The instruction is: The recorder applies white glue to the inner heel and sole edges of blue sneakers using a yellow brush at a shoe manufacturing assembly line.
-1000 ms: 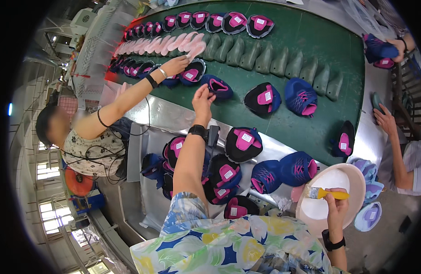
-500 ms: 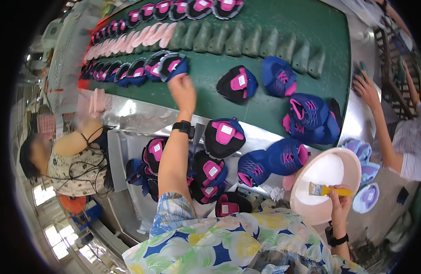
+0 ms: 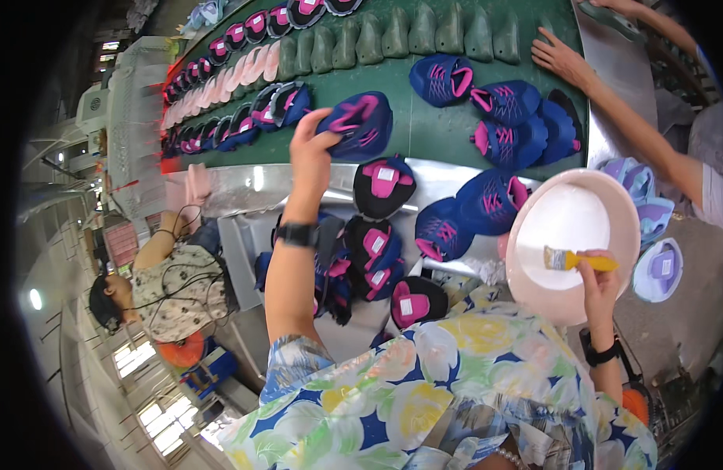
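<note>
The left hand [image 3: 308, 153] pinched a blue upper [image 3: 371, 129] by its edge, thumb against fingers; the upper was over the green desk [image 3: 424, 145], just to the right of that hand, its pink-lined opening showing. The right hand [image 3: 599, 288] was closed around the yellow handle of a brush [image 3: 569, 260]; the bristles pointed left, toward the other hand, and lay over the mouth of a pale pink tub [image 3: 561, 308] with white inside; whether they touched the white could not be told.

Between the 2 hands lay 2 laced blue uppers [image 3: 487, 207], close beside the tub; below and right of the left hand were black-and-pink uppers [image 3: 385, 192] with white labels. A cluster of navy uppers [image 3: 506, 102] rested on the desk, well to the right of the left hand; beyond that hand ran a row of dark green shoe lasts [image 3: 395, 37], with pink insoles [image 3: 251, 66] at its left. A co-worker's hand [image 3: 563, 61], fingers spread, was near the right end of the lasts; pale purple uppers [image 3: 657, 270] lay right of the right hand.
</note>
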`<state>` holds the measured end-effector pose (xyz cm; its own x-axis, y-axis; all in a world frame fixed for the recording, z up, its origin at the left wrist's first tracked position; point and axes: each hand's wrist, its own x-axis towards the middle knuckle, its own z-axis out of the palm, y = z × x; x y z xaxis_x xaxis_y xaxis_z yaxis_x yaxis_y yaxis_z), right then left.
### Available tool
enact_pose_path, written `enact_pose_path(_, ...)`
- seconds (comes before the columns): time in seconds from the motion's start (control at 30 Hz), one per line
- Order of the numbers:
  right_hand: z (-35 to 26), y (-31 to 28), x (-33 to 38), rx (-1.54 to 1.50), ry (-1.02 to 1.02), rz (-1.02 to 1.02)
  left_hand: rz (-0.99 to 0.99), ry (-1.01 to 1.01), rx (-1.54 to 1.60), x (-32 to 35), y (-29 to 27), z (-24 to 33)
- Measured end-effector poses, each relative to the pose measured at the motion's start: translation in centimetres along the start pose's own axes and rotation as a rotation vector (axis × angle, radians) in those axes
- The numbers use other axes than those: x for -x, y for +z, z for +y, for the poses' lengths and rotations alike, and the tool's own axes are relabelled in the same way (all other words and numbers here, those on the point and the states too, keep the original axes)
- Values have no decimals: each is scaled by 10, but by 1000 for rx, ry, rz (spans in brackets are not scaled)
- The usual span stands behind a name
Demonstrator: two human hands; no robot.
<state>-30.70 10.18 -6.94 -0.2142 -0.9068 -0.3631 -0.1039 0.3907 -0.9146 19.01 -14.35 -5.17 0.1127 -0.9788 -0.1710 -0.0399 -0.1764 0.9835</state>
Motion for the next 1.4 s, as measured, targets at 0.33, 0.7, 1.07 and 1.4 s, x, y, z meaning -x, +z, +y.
enact_pose_path(0.33,1,-2,-13,-20,-65,2,550,-415,582,226,-12,-116)
enact_pose_path(0.7,19,-8,2,-78,-41,81,371,210,-839,119,-28,-34)
enact_pose_path(1.07,16,-7,-9,159,-57,216,-204,298,-1254,-152,177,-175)
enact_pose_path(1.4,9,48,-30,454,-361,-321,-34,-51,-178,-52,75,-55)
